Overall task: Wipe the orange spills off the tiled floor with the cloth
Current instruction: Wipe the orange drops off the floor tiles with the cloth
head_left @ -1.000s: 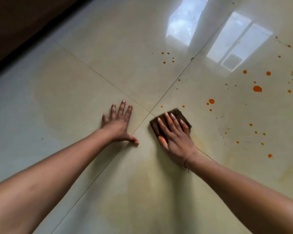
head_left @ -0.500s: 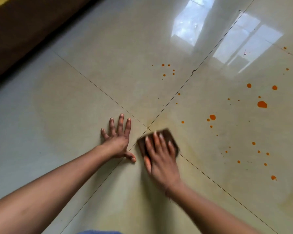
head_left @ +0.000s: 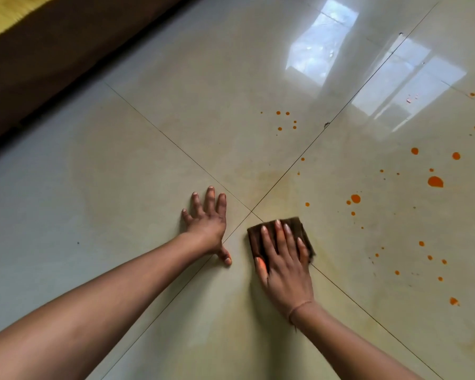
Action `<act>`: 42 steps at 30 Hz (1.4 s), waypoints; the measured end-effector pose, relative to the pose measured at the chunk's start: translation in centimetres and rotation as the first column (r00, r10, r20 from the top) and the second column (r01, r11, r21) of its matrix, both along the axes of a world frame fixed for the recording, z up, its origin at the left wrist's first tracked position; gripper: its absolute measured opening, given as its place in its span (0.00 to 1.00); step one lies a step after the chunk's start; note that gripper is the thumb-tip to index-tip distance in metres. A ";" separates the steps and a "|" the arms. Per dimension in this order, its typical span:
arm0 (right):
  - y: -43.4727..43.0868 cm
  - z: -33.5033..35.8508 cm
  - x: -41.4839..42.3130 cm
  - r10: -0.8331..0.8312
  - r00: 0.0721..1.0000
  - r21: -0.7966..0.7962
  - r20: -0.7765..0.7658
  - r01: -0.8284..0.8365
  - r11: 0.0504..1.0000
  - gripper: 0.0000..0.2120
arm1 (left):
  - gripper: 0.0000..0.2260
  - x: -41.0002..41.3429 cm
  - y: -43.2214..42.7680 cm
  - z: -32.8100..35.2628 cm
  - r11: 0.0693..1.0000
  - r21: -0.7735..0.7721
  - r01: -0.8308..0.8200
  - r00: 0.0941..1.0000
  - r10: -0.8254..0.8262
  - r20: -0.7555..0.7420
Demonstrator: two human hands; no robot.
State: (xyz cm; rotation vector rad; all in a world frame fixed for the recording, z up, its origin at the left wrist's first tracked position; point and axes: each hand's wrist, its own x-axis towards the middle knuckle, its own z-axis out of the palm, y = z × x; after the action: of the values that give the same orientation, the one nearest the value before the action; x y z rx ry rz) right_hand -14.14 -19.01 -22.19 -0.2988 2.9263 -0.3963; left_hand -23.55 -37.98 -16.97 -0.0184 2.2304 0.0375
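Observation:
A folded dark brown cloth [head_left: 299, 225] lies flat on the glossy cream tiled floor [head_left: 176, 119], just below and right of where four tiles meet. My right hand [head_left: 284, 259] presses on it with straight, spread fingers; its thumb tip is stained orange. My left hand [head_left: 207, 222] rests flat on the tile to the left of the cloth, fingers spread, holding nothing. Orange spills dot the floor to the right: a large drop [head_left: 435, 181], a medium one [head_left: 355, 198] and several small spots. A small cluster [head_left: 287, 120] lies farther away, above the cloth.
A dark brown furniture base [head_left: 52, 58] with a yellow top runs along the upper left. Window reflections [head_left: 321, 42] glare on the far tiles. Faint yellowish smears surround the tile joint near the cloth.
My right hand slid the cloth toward me and to the left, then back a little to the right. The left hand stayed planted. The camera view tilted, shifting the spills lower in frame.

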 end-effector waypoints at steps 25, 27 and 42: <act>4.4 -0.1 -8.0 -0.038 0.998 0.062 0.052 0.035 0.997 0.32 | 0.72 -8.2 2.8 -0.4 0.996 0.023 -0.091 0.996 0.091 -0.006; 3.2 0.0 -14.0 -0.066 0.996 0.085 0.057 0.061 0.995 0.33 | 0.73 -8.7 3.3 -0.6 0.994 -0.003 -0.111 0.993 0.111 0.026; 0.8 0.0 -18.6 -0.083 0.996 0.063 0.042 0.080 0.995 0.31 | 0.75 -9.2 4.1 -1.2 0.985 -0.013 -0.171 0.985 0.171 -0.012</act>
State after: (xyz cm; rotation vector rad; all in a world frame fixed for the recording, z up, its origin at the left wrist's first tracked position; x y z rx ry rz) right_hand -32.76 -18.25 -22.17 -0.1604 2.9075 -0.3192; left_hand -32.79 -33.83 -18.21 -0.2180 2.2346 0.1157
